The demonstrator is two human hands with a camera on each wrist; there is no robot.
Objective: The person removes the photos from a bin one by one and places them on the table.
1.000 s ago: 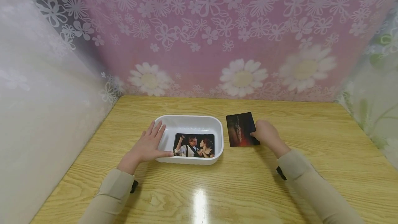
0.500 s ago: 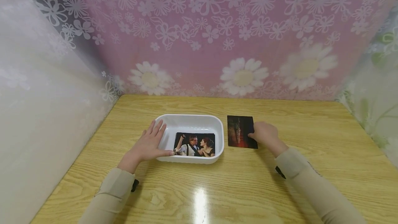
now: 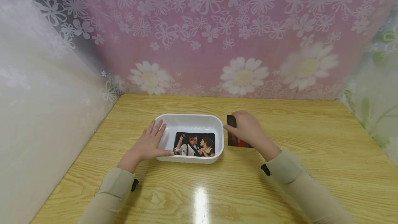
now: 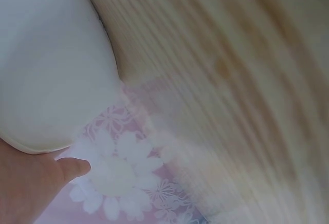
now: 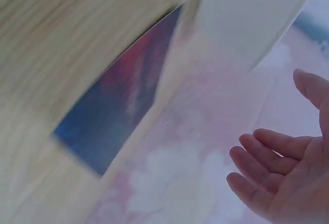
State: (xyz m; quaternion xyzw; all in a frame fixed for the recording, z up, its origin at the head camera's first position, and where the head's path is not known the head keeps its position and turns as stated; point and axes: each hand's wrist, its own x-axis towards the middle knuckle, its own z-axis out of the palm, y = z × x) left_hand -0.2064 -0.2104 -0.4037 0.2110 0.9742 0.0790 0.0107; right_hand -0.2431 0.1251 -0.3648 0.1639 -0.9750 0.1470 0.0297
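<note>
A white plastic tub stands on the table, with several photo cards stacked inside. The top card pictures two people. My left hand rests on the tub's left side, fingers spread over the rim and thumb along the front edge. Right of the tub a dark photo card with a red patch lies flat on the table. My right hand hovers over this card and hides much of it. In the right wrist view its fingers are loosely bent, apart from the card and holding nothing.
The wood-grain table reaches back to a pink floral backdrop. A pale panel stands along the left, another along the right. Black straps show at both wrists.
My right hand first laid the dark card flat beside the tub. Since then it has let go and moved left over it, toward the tub. The left hand has stayed put.
</note>
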